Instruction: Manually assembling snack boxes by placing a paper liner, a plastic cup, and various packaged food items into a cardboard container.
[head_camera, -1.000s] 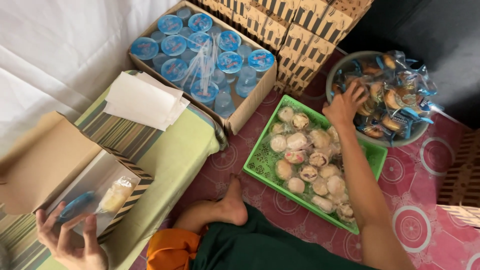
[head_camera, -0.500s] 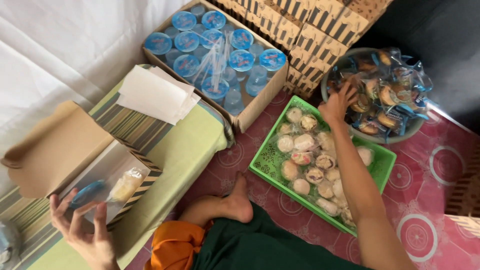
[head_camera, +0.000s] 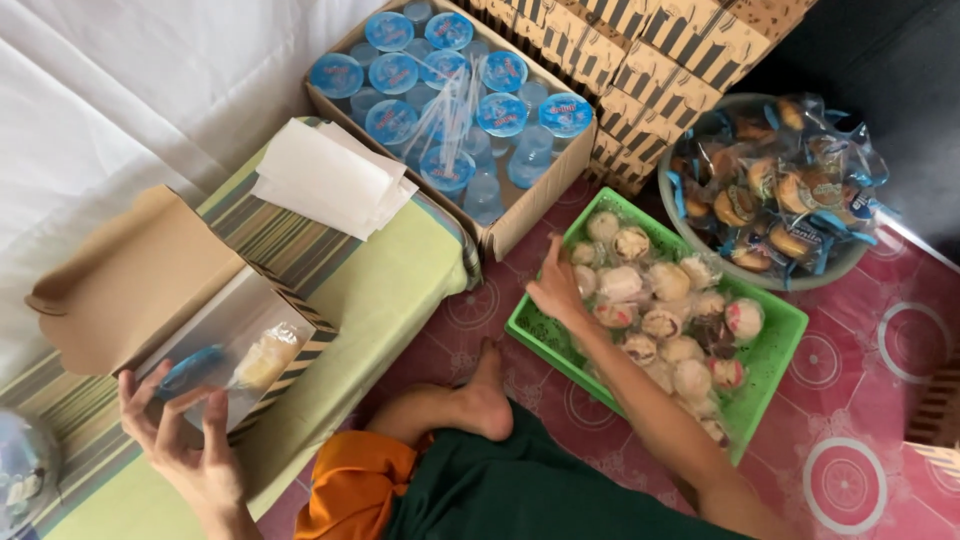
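We're holding our left hand (head_camera: 185, 445) with fingers spread against the near edge of the open snack box (head_camera: 215, 340) – a wrapped bun (head_camera: 265, 358) and a blue-lidded cup (head_camera: 190, 368) are sitting inside. At 12 o'clock from the box, white napkins (head_camera: 330, 180) are lying. Our right hand (head_camera: 555, 290) is reaching into the green tray (head_camera: 765, 375) of wrapped cakes (head_camera: 660, 310) – can't tell if it's gripping one. At 1 o'clock, the bowl of packaged pastries (head_camera: 775, 195) is sitting.
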